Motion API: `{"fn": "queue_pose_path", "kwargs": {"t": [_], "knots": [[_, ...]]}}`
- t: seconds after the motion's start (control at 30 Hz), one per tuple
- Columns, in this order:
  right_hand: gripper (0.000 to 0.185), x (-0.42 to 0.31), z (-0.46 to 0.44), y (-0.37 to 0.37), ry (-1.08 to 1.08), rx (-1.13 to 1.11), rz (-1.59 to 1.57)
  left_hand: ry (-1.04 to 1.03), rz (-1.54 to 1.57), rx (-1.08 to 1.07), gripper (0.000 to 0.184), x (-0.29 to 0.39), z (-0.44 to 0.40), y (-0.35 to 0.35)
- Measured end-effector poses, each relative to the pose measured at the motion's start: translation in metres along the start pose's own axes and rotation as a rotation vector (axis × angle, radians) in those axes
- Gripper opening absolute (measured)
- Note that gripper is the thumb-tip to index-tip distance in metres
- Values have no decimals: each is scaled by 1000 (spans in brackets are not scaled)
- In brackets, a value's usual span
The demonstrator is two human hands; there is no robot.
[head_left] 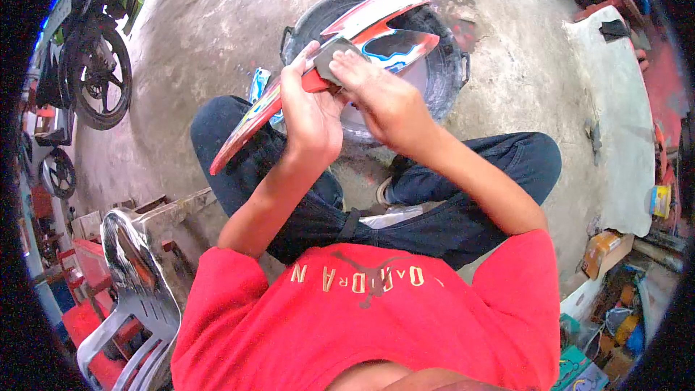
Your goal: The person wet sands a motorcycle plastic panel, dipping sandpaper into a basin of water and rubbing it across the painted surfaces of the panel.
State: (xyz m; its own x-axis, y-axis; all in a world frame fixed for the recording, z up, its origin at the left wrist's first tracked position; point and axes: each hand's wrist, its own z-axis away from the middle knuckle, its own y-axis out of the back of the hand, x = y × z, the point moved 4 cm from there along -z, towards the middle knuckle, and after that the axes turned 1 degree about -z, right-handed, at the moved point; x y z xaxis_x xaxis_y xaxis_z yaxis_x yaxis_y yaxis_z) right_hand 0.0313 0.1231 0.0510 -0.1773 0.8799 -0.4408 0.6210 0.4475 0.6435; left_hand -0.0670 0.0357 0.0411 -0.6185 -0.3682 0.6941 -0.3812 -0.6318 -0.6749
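A motorcycle fairing panel (250, 129), painted red, white and blue, lies slantwise over a round black basin (310, 20). My left hand (311, 114) supports the panel from its near side, with the thumb up along its edge and the fingers mostly hidden. My right hand (387, 100) presses a dark grey piece of sandpaper (331, 56) flat against the panel, fingers closed over it. The basin looks to hold some cloudy water. A small blue-and-white piece (259, 84) lies on the floor left of the basin.
The basin stands on a concrete floor (195, 36) between my bent knees. Motorcycle wheels (101, 76) are at the left, with a grey plastic chair (141, 282) below them. A white panel (615, 123) and a cardboard box (607, 253) lie at the right.
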Motion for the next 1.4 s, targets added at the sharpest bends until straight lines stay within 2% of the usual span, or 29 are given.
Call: {"fn": "queue_pose_path", "kwargs": {"t": [0.03, 0.13, 0.23, 0.27, 0.37, 0.43, 0.5, 0.57, 0.63, 0.67, 0.7, 0.77, 0.8, 0.83, 0.9, 1.07, 1.13, 1.2, 1.4], "knots": [[40, 8, -1, 3, 12, 0, -1, 11, -1, 41, 47, 1, 2, -2], [35, 69, -10, 10, -368, -1, 54, 33, -7, 104, 47, 6, 7, -13], [37, 36, -5, 2, -286, 9, 34, 27, -3, 108, 47, 7, 7, -16], [41, 8, -7, 3, -133, 16, 71, 6, -19, 85, 47, 7, 5, -14], [45, -21, -16, 9, 36, -42, 45, -25, -36, 38, 47, 9, -5, -12], [42, 3, -22, 12, -42, -51, 95, -17, 26, 34, 47, 12, -2, -23], [37, 32, -26, 17, -258, -63, 43, 17, 5, 73, 46, 12, 4, -28], [37, 28, -25, 20, -260, -80, -1, 27, 9, 89, 46, 10, 5, -28], [39, 4, -21, 14, -25, -26, -3, 22, 9, 67, 47, 10, 1, -27], [38, -8, -26, 17, 28, -42, -30, 22, 2, 38, 47, 10, 0, -23], [38, 4, -28, 15, -42, -63, -36, 22, -4, 8, 47, 12, -1, -23], [37, 34, -34, 18, -191, -106, -46, 40, 14, 111, 50, 13, 1, -30], [37, 48, -36, 27, -450, -192, -65, 41, 12, 133, 50, 15, 3, -33], [38, 54, -40, 33, -464, -173, -100, 43, 9, 152, 50, 17, 3, -36], [36, 64, -29, 16, -260, -34, 13, 55, 44, 137, 50, 21, -3, -41], [36, 35, -55, 17, -171, -70, -37, 60, 26, 146, 55, 30, -17, -35], [37, 36, -61, 18, -180, -105, -33, 77, 29, 126, 58, 34, -24, -33], [37, 33, -67, 18, -219, -135, -62, 75, 51, 133, 51, 36, -30, -31], [36, 16, -61, 10, -241, -84, -97, 101, 49, 172, 47, 37, -26, -29]]}}
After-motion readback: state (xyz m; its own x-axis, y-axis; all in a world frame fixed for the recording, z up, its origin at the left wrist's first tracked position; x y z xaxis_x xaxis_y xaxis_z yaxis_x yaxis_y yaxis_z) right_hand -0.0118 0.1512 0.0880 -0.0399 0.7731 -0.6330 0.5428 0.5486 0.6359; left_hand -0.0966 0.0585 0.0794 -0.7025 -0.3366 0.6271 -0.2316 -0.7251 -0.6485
